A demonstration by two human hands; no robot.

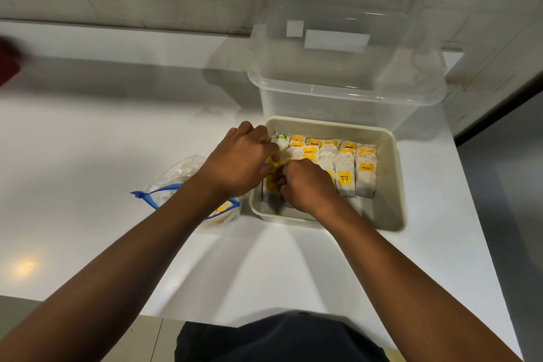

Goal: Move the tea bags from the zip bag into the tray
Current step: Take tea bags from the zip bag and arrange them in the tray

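Both hands, left (239, 163) and right (305, 185), curl over tea bags (343, 169) packed in the beige tray (392, 182), apparently pinching some. The zip bag (188, 182) lies on the worktop (117, 132) just left of the tray.

Dim light, blurred, warped edges

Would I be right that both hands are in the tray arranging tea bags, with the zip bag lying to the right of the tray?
Not quite: the head view shows the zip bag lying left of the tray, not right. Both hands, left and right, are indeed in the tray among the tea bags.
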